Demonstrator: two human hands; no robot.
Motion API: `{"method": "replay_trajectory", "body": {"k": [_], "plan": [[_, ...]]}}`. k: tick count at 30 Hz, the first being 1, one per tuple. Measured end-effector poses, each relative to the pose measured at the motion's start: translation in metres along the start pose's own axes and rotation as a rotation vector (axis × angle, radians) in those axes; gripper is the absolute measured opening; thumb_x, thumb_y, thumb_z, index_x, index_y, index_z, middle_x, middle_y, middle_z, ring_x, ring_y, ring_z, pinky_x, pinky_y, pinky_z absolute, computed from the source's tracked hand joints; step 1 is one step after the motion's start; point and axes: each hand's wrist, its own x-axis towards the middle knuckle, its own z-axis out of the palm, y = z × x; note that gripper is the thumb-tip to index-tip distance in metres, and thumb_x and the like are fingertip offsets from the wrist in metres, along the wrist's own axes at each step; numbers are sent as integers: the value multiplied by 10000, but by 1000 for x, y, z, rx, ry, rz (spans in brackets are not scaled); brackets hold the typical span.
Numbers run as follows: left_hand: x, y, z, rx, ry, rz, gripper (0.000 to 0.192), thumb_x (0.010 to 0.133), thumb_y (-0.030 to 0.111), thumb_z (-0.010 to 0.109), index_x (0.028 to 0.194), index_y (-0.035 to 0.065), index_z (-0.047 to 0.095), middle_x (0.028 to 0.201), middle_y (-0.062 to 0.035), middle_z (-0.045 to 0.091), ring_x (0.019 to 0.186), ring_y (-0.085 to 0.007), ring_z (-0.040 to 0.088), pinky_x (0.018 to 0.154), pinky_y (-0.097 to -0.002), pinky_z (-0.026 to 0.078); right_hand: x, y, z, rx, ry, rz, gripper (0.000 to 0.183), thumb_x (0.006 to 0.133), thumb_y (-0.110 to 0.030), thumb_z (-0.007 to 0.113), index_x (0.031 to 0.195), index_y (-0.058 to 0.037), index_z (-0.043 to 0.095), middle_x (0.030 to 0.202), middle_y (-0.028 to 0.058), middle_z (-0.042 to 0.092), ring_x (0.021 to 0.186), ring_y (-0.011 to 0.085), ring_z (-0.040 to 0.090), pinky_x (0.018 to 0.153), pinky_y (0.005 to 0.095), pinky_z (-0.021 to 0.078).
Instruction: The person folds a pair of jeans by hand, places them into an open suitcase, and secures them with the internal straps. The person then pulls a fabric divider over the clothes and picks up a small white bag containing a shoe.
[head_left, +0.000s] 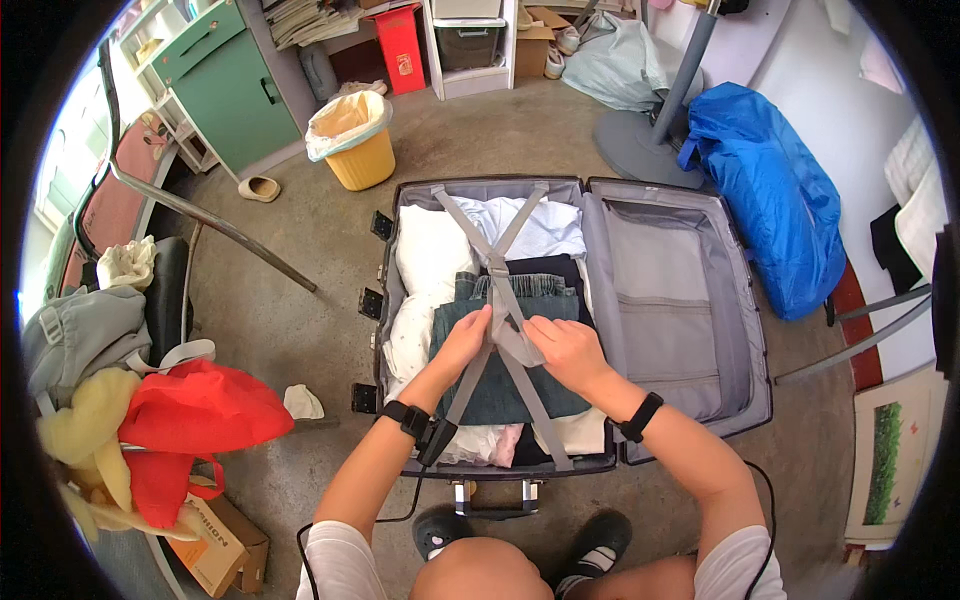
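An open suitcase (675, 292) lies on the floor before me, its left half packed with folded clothes. Grey elastic straps (540, 409) cross in an X over the load, with a buckle (496, 264) where the upper pair meets. My left hand (466, 339) pinches the strap just below that buckle. Loose strap webbing hangs in a loop from my right hand (566, 349), whose fingers are curled around it. Under both hands lie folded blue jeans (457, 322). White garments (431, 247) fill the left side, and a pale blue shirt (551, 225) lies at the top.
A yellow bin (364, 161) stands beyond the suitcase, and a blue bag (765, 195) leans at the right. A metal tube frame (225, 225) juts in from the left, above a chair heaped with a red bag (202, 412). A grey pole base (637, 142) stands behind.
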Motion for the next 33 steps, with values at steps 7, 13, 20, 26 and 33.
{"method": "replay_trajectory", "body": {"k": [7, 13, 20, 26, 33], "plan": [[-12, -17, -2, 231, 125, 205, 317, 906, 225, 451, 1081, -32, 513, 986, -102, 583, 903, -173, 545, 801, -268, 417, -1, -15, 6, 54, -43, -7, 165, 636, -60, 549, 796, -43, 512, 710, 38, 455, 598, 173, 519, 532, 290, 434], [-15, 3, -5, 235, 132, 369, 280, 901, 148, 458, 1146, 12, 460, 1008, -79, 565, 911, -126, 527, 805, -254, 417, -2, -18, -2, 52, -113, 22, 161, 624, -60, 553, 776, -54, 502, 704, 46, 457, 608, 189, 525, 539, 300, 439], [-15, 3, 11, -92, 93, 78, 393, 800, 17, 533, 1171, 17, 403, 897, -78, 596, 752, -136, 581, 660, -232, 454, -11, -18, 2, 20, -276, 17, 213, 648, -40, 550, 860, -58, 528, 814, 31, 506, 696, 214, 544, 591, 320, 461], [-35, -23, 15, 278, -349, -108, 208, 757, 16, 566, 961, -1, 529, 781, -67, 604, 702, -140, 583, 605, -254, 451, -47, 8, 32, 414, -396, 313, 404, 718, -4, 497, 1113, -82, 524, 1031, 101, 566, 801, 264, 583, 713, 328, 483], [-77, -50, 31, 374, -557, -190, 189, 772, 79, 599, 937, -12, 588, 826, -74, 613, 659, -179, 613, 599, -278, 498, -16, 20, 86, 1412, -321, 1281, 269, 852, -227, 529, 933, 19, 599, 819, 82, 614, 723, 158, 594, 627, 273, 486]]}}
